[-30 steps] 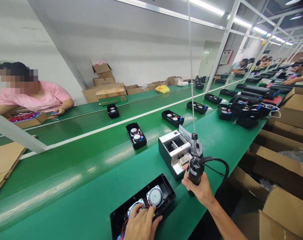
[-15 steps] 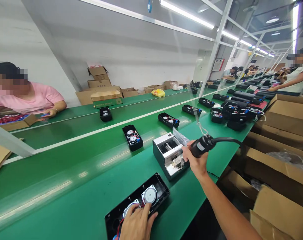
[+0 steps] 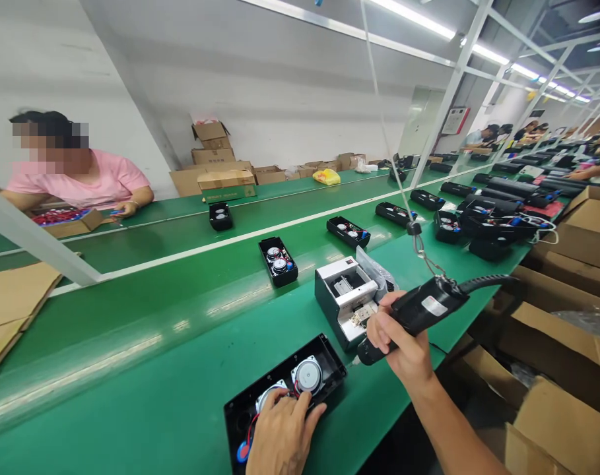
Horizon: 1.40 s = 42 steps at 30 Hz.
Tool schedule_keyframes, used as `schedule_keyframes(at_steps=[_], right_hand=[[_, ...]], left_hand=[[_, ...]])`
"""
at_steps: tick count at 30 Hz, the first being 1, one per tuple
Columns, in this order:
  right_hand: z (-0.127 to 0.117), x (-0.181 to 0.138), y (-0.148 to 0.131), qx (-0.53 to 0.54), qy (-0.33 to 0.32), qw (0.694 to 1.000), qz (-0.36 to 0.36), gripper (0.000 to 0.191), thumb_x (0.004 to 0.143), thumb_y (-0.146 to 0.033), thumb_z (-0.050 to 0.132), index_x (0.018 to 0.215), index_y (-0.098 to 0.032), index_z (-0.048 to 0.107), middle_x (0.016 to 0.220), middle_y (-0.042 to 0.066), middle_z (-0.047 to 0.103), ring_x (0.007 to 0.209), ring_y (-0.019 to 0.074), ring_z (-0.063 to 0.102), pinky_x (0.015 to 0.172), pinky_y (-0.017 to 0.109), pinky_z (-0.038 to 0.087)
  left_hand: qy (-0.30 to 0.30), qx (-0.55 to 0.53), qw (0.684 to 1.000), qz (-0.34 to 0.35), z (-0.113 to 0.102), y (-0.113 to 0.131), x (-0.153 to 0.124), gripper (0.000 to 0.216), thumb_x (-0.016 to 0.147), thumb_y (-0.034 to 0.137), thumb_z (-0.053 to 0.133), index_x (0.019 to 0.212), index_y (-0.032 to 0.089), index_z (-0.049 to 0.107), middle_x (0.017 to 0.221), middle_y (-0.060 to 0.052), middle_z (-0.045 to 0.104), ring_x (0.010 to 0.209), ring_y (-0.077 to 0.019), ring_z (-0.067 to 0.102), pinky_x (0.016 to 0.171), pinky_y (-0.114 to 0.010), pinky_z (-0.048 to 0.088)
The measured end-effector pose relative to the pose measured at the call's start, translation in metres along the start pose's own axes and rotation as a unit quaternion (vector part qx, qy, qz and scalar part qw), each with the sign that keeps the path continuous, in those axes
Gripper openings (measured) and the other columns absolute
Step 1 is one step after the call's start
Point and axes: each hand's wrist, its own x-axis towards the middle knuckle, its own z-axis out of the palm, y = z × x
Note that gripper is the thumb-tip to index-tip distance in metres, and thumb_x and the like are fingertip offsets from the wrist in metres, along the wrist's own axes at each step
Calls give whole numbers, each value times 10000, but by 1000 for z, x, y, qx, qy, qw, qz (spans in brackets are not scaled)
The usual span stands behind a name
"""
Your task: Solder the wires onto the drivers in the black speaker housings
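My left hand (image 3: 282, 432) grips the near side of a black speaker housing (image 3: 324, 346), its fingers over the inside and its thumb by the outer edge. Two round speakers lie in the housing; one silver speaker (image 3: 308, 375) shows fully, and my fingers partly cover the other. Red wires and a blue-and-red part (image 3: 243, 451) show at the lower left. My right hand (image 3: 403, 343) is closed around a black electric screwdriver (image 3: 423, 307), which slants down left, its tip near the housing's right corner. Just behind it stands a screw feeder (image 3: 342, 300) with a white top.
More open speaker housings (image 3: 278, 261) lie along the green bench. A cord (image 3: 386, 132) hangs from above to the screwdriver. Black units (image 3: 492, 221) are piled at the right. Cardboard boxes (image 3: 552, 422) stand below the bench edge. Across the line sits a person in pink (image 3: 82, 175).
My right hand has drawn the screwdriver back from the screw feeder, toward the housing, its tip now pointing down left. My left hand stays on the housing. The view has shifted slightly.
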Motion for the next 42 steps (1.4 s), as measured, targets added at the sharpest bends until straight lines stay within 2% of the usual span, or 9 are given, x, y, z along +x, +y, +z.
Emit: schedule_keyframes(at_steps=[5,10,13,17,21,24,31,36,42], right_hand=[[2,3,0,-5,32,999,5,268,920,-355,761,1023,-238,542,566,-92,449,423,90,435,452,259,355],[-18,25,2,-109,140,980,-89,298,902,-329,805,1015,-246,541,634,-75,504,483,111,497,531,311,430],[-27,35,10,-164,147,970,-107,313,911,-356,797,1050,-247,539,616,-70,535,486,137,513,539,328,452],[-31,39,20,-190,118,973,-62,325,897,-394,802,999,-228,542,557,-72,522,454,130,489,492,305,414],[-30,34,13,-218,20,976,4,307,887,-387,809,996,-209,584,547,-68,519,448,117,462,483,294,397],[-24,23,4,-163,-32,985,41,277,914,-360,791,1039,-217,589,542,-80,506,441,110,447,483,286,393],[11,-21,8,61,-56,996,18,134,1005,-277,675,1091,-258,575,589,-90,466,438,71,416,461,223,379],[28,-38,31,94,-97,991,16,117,1033,-251,629,1126,-270,560,627,-87,451,460,68,405,465,204,369],[30,-44,48,96,-121,987,30,138,1062,-208,602,1167,-285,553,618,-101,465,491,48,409,524,184,396]], left_hand=[[15,-1,1000,2,-1,-1,1,343,1124,359,401,894,214,609,606,49,610,573,-162,635,805,-366,483],[5,1,1000,7,-3,-3,3,343,1126,365,399,883,216,590,603,54,599,560,-151,623,820,-362,482],[11,2,1000,10,-4,-3,4,342,1128,361,396,876,221,579,589,59,588,545,-151,611,814,-360,478],[23,-1,1000,11,-4,-3,5,342,1128,387,395,896,225,587,584,57,586,565,-161,632,777,-346,476],[26,3,1000,4,-5,-2,5,362,1124,416,385,890,229,589,589,50,593,592,-177,652,754,-342,482],[26,5,1000,-8,-6,0,6,379,1124,423,368,892,228,595,593,43,598,609,-184,657,745,-343,481],[9,-8,1000,-17,-9,2,5,348,1109,421,406,894,224,597,606,38,595,619,-195,645,750,-347,492],[-15,-14,1000,-16,-8,2,5,340,1110,391,405,863,228,574,607,37,593,584,-188,628,738,-347,501],[-25,-21,999,-11,-11,1,7,319,1109,374,414,866,228,563,616,40,597,574,-181,627,741,-345,511]])
